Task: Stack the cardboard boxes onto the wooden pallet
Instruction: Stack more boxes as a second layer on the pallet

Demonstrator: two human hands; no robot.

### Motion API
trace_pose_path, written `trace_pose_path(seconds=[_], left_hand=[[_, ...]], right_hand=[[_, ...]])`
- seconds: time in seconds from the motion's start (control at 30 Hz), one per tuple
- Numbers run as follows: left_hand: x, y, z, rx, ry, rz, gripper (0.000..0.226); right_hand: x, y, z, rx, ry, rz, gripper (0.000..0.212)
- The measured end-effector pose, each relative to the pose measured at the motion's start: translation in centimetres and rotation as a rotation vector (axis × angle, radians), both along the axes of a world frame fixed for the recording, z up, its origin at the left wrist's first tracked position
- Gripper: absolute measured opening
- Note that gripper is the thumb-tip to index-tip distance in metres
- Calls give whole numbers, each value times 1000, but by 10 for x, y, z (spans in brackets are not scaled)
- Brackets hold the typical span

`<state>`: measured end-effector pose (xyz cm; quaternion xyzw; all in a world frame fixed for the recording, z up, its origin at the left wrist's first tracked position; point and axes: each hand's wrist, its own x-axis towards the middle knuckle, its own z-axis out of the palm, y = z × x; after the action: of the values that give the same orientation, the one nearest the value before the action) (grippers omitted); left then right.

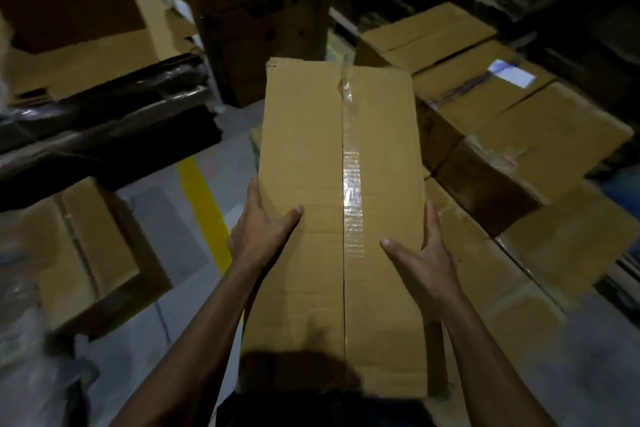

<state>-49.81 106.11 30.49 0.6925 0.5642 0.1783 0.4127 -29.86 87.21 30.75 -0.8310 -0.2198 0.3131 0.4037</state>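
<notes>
left hand (265,230): grips taped box (332,204) left edge, thumb on top
right hand (424,255): grips its right edge
stacked boxes (519,135): right of hands

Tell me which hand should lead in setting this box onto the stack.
Probably the right hand: it grips the carried box on the side facing the stacked boxes. The left hand grips the aisle side.

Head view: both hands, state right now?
Left hand: grips the left edge of the long taped brown cardboard box, thumb on top.
Right hand: grips its right edge, thumb on top.
</notes>
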Motion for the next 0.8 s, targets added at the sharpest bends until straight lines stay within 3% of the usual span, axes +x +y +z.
trace_pose_path(seconds=[0.37, 0.8], left_hand=[[53, 47, 2, -45, 27, -393, 98], [75, 22, -9, -70, 46, -596, 95]], right_hand=[[-32, -13, 10, -49, -65, -365, 116], [-65, -55, 0, -98, -56, -594, 113]])
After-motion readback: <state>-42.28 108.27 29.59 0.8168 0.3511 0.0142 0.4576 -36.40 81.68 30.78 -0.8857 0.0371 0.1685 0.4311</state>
